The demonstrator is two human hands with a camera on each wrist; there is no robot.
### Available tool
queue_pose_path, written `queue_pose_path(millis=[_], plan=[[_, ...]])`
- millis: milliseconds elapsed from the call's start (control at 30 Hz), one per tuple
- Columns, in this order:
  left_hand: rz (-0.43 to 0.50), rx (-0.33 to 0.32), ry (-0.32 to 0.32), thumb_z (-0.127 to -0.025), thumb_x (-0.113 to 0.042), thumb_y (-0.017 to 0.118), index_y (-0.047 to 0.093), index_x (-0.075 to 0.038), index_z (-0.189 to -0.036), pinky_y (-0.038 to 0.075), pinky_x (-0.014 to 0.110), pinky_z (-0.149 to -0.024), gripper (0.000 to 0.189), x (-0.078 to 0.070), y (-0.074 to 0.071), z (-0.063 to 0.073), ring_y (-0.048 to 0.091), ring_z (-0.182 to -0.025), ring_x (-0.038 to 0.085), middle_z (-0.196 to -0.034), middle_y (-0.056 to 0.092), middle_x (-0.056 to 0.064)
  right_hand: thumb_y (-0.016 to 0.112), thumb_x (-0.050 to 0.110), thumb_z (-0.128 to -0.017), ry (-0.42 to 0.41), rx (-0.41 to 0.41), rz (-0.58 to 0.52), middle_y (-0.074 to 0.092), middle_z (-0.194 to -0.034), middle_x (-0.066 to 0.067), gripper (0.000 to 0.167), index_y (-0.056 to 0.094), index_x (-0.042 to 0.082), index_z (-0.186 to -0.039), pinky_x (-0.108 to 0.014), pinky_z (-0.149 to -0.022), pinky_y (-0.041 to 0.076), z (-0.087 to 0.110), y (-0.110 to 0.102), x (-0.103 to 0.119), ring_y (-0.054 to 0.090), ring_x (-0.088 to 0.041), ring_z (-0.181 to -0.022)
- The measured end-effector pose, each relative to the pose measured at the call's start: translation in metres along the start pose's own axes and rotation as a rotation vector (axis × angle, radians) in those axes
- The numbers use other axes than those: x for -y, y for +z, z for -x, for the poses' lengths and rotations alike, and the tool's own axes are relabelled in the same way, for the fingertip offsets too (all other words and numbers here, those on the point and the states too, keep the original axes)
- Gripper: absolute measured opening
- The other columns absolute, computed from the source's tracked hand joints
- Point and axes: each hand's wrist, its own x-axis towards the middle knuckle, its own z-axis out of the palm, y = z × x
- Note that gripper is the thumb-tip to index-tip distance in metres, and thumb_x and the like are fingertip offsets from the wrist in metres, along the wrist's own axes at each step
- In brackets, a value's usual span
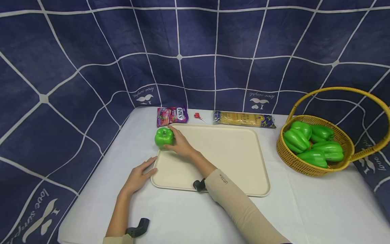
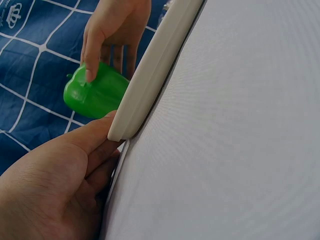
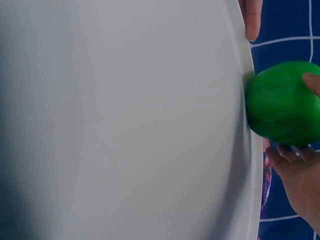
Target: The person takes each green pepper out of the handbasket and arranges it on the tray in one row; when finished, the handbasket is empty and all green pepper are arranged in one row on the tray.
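Observation:
A green bell pepper (image 1: 163, 137) sits upright at the left rim of the cream tray (image 1: 225, 152). My right hand (image 1: 180, 144) reaches across the tray and holds this pepper, thumb on the near side and fingers on the far side. In the right wrist view the pepper (image 3: 282, 107) lies against the tray's rim, partly cut off by the frame. My left hand (image 1: 137, 175) rests at the tray's near left corner, its fairly straight fingers touching the rim. The left wrist view shows the left hand (image 2: 55, 180) against the rim (image 2: 150, 70), some fingers hidden.
A wicker basket (image 1: 281, 149) of several green bell peppers (image 1: 297, 139) stands at the right, its handle arching high. Behind the tray lie a purple candy bag (image 1: 172, 116), a red lollipop (image 1: 198, 116) and a pasta packet (image 1: 243, 119). Blue checked cloth (image 1: 198, 71) hangs behind.

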Motion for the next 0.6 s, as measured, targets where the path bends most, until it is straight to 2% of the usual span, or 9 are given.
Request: queue_pose_path(millis=[167, 333, 467, 600], plan=[[0.004, 0.001, -0.007, -0.088, -0.044, 0.058, 0.046, -0.022, -0.137, 0.021, 0.053, -0.109, 0.055, 0.0, 0.001, 0.0, 0.028, -0.134, 0.033, -0.144, 0.036, 0.01, 0.074, 0.027, -0.079, -0.017, -0.035, 0.017, 0.037, -0.138, -0.017, 0.089, 0.018, 0.013, -0.146, -0.035, -0.108, 0.03, 0.002, -0.003, 0.003, 0.037, -0.024, -0.127], [0.001, -0.005, -0.009, -0.088, -0.044, 0.058, 0.046, -0.021, -0.137, 0.021, 0.053, -0.108, 0.055, -0.002, 0.0, 0.001, 0.028, -0.134, 0.032, -0.144, 0.036, 0.01, 0.073, 0.03, -0.08, -0.05, -0.044, 0.029, 0.035, -0.141, -0.014, 0.086, 0.021, 0.014, -0.146, -0.036, -0.108, 0.029, 0.009, -0.015, 0.011, 0.033, -0.022, -0.13], [0.0, -0.007, -0.002, -0.089, -0.042, 0.059, 0.046, -0.021, -0.137, 0.022, 0.052, -0.109, 0.054, -0.002, 0.0, 0.001, 0.028, -0.134, 0.032, -0.144, 0.037, 0.01, 0.072, 0.031, -0.081, -0.079, -0.055, 0.027, 0.035, -0.142, -0.009, 0.083, 0.023, 0.014, -0.145, -0.036, -0.107, 0.031, 0.02, -0.034, 0.016, 0.035, -0.023, -0.129], [0.0, -0.001, -0.007, -0.088, -0.043, 0.058, 0.046, -0.021, -0.137, 0.022, 0.051, -0.109, 0.055, -0.002, 0.0, 0.001, 0.028, -0.134, 0.031, -0.144, 0.036, 0.009, 0.07, 0.03, -0.083, -0.107, -0.083, 0.048, 0.038, -0.14, -0.008, 0.077, 0.026, 0.014, -0.144, -0.037, -0.106, 0.033, 0.038, -0.063, 0.015, 0.037, -0.023, -0.127]])
